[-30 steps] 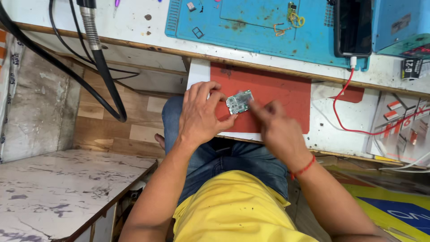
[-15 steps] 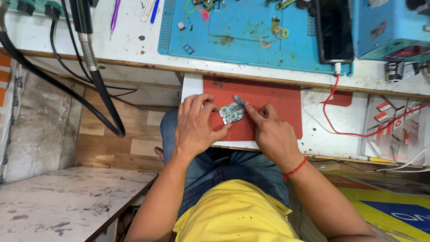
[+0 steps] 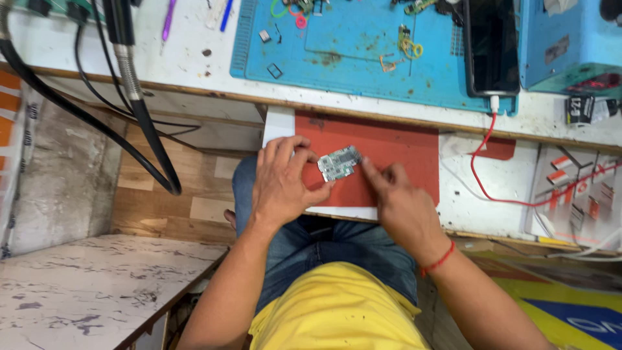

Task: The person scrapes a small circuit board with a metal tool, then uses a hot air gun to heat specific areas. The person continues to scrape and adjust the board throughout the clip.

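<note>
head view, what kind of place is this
Probably an electronics repair bench: a small circuit board held over a red mat, a blue work mat strewn with small parts, and a phone plugged in.
</note>
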